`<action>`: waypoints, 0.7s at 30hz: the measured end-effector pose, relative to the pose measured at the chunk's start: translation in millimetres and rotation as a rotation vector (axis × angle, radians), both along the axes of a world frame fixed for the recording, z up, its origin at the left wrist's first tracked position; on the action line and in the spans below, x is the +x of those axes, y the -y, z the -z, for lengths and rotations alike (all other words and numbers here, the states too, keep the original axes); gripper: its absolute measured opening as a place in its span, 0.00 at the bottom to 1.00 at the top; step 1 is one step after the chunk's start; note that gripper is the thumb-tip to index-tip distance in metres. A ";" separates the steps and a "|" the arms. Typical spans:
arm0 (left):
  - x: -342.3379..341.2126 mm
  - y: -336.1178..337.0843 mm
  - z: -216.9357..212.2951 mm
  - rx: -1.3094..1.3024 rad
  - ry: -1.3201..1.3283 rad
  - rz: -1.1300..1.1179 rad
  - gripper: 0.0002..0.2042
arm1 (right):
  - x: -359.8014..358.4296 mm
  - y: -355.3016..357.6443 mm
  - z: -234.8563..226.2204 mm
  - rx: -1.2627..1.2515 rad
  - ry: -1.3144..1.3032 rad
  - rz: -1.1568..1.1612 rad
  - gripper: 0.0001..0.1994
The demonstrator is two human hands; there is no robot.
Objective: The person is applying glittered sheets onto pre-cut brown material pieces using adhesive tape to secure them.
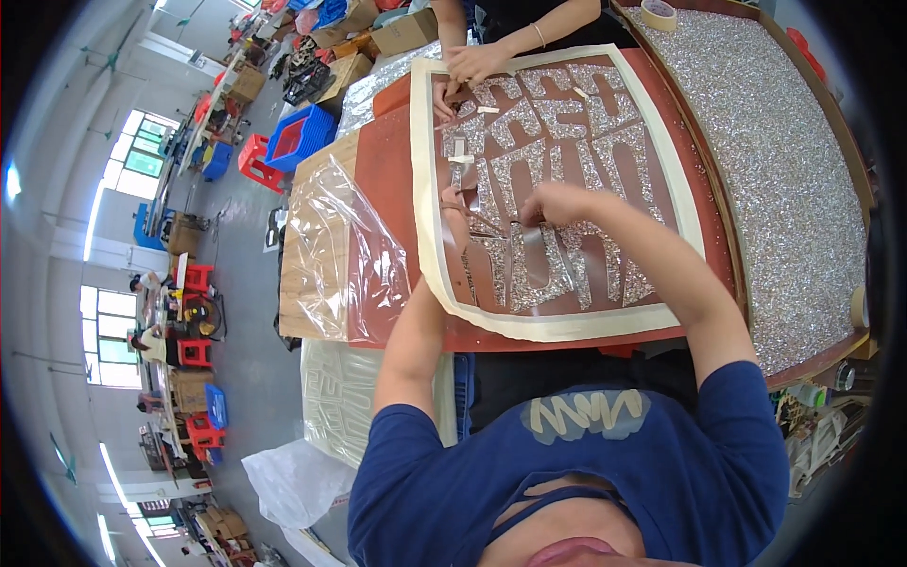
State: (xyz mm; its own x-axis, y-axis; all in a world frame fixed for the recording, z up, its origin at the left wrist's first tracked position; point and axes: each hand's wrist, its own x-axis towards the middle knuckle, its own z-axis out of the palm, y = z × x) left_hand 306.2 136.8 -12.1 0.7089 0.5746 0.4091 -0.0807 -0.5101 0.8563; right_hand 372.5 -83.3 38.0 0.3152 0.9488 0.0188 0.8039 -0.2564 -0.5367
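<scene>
A large sheet (557, 329) with a cream border lies in front of me, its clear middle bearing glittery silver pieces (524, 175) with shaped gaps. My right hand (556, 203) is over the middle of it, fingers curled and pinched downward at the glitter; what they grip is hidden. My left forearm passes at the sheet's left border, and my left hand (454, 210) shows inside that border, seemingly seen through the clear film. Its fingers look drawn together beside a small dark strip, partly lost in glare. At the far left corner, a co-worker's hands (475, 64) touch the sheet.
To the right stands a wide tray (732, 246) of loose silver glitter stones, with a tape roll (658, 14) on its far end. Left of the sheet, crinkled clear film (331, 246) covers a wooden board. Beyond are blue crates (300, 137) and a red stool (257, 163).
</scene>
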 end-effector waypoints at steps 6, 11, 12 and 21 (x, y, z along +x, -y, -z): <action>-12.0 30.6 13.2 -0.095 0.095 -0.001 0.23 | -12.4 -81.8 39.0 0.218 0.420 0.334 0.21; 2.3 28.5 6.9 -0.170 0.182 -0.065 0.23 | -14.3 -110.1 56.8 0.239 0.515 0.189 0.20; 1.1 23.0 4.2 -0.186 0.195 -0.081 0.23 | -15.2 -110.8 51.8 0.238 0.562 0.162 0.20; -37.1 13.6 39.2 0.681 -0.024 -0.139 0.18 | 5.2 -93.3 35.6 0.852 -0.256 0.749 0.11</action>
State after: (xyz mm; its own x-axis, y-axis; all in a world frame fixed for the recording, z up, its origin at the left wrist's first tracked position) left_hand 269.2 123.2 -51.3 0.6606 0.2817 0.6959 0.0397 -0.9388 0.3423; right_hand 377.6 9.9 2.4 0.8788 0.2346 0.4154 0.4468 -0.0992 -0.8891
